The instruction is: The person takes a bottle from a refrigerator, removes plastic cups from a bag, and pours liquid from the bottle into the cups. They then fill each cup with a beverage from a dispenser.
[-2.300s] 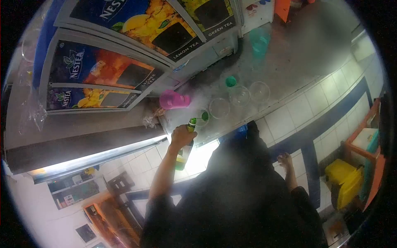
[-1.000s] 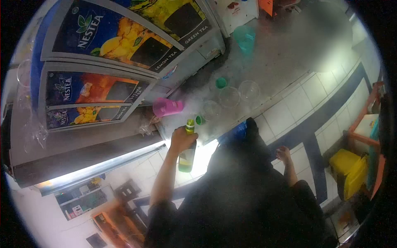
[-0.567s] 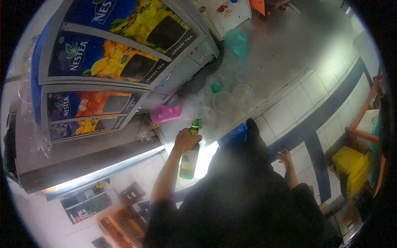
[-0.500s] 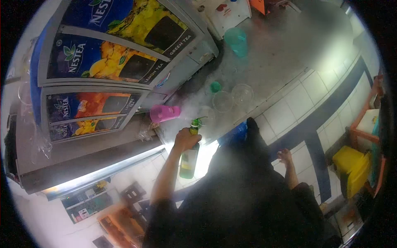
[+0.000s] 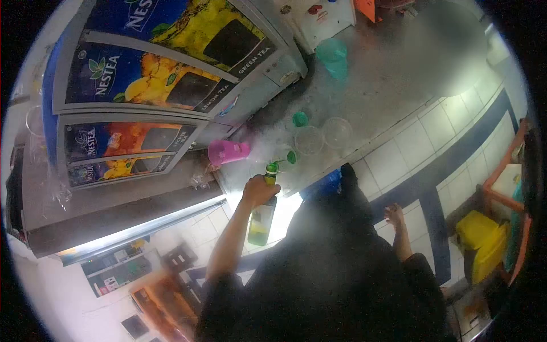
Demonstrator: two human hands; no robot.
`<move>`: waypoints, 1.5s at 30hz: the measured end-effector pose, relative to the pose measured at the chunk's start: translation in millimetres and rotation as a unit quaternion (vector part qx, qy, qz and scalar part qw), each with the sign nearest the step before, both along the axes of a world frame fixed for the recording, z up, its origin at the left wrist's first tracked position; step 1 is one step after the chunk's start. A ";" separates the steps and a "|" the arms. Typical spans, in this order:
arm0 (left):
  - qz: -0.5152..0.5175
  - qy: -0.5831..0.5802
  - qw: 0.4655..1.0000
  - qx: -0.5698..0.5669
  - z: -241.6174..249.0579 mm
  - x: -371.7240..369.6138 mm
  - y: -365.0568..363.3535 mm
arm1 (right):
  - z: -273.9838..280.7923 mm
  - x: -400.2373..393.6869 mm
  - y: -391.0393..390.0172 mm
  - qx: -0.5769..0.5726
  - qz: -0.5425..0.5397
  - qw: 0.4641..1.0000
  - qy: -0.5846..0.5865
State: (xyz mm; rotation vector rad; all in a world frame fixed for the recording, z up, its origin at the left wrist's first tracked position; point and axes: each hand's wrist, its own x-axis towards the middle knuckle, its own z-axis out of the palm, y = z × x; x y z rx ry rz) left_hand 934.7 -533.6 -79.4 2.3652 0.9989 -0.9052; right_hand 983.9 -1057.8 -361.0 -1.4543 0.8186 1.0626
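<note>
The green bottle (image 5: pixel 261 214) is gripped around its upper body by the left hand (image 5: pixel 257 191), fingers wrapped closed about it, neck pointing toward the surface (image 5: pixel 393 74) and the body hanging back over the surface's near edge. Its green-capped mouth sits just beside a small green cap or funnel (image 5: pixel 291 157) and a clear plastic cup that is hard to make out in the glare. Two more clear cups (image 5: pixel 309 139) stand a little farther from the bottle along the same line, with another green cap (image 5: pixel 299 118) beyond them. A pink cup (image 5: pixel 228 152) lies on its side to the left of the bottle's neck.

The right hand (image 5: pixel 393 215) hangs low on the far side of the body from the bottle, loosely open and holding nothing.

To handle the bottle well here, I would judge that a firm grip near the shoulder, as shown, gives good control of the tilt; the light cups look easy to knock over, so the neck should come in slowly and squarely above a rim.

Behind the pink cup stands a drinks dispenser (image 5: pixel 159 68) with panels reading "NESTEA", "GREEN TEA", "LEMON TEA" and what looks like "LYCHEE TEA". A teal cup (image 5: pixel 332 56) stands well beyond the bottle.
</note>
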 end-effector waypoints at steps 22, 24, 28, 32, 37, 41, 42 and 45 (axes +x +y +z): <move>0.086 -0.238 0.967 -0.003 43.0 -3.9 -29.6 | -27.4 1.8 -6.7 0.046 -0.034 0.998 0.025; 0.091 -0.262 0.961 -0.004 37.8 -9.6 -25.4 | -18.7 2.6 -3.7 0.026 0.007 1.000 0.000; 0.146 -0.301 0.942 -0.037 32.5 -16.4 -19.8 | 1.0 1.5 3.8 -0.055 -0.002 0.998 -0.032; 0.110 -0.287 0.951 -0.026 48.1 -9.1 -22.5 | -45.8 -4.1 -13.3 0.010 -0.025 0.999 0.022; 0.029 -0.250 0.968 0.013 49.5 -0.1 -30.7 | -22.5 0.0 1.2 -0.088 0.108 0.989 -0.050; -0.128 -0.186 0.974 0.010 48.1 17.4 -34.9 | -43.5 -3.0 -1.1 -0.012 0.085 0.995 -0.053; -0.082 -0.156 0.984 0.010 51.1 29.2 -43.0 | -47.5 -4.9 -0.6 -0.029 0.112 0.990 -0.080; -0.052 -0.127 0.991 0.005 41.6 44.3 -45.7 | -63.0 2.3 -7.7 0.059 0.006 0.998 0.012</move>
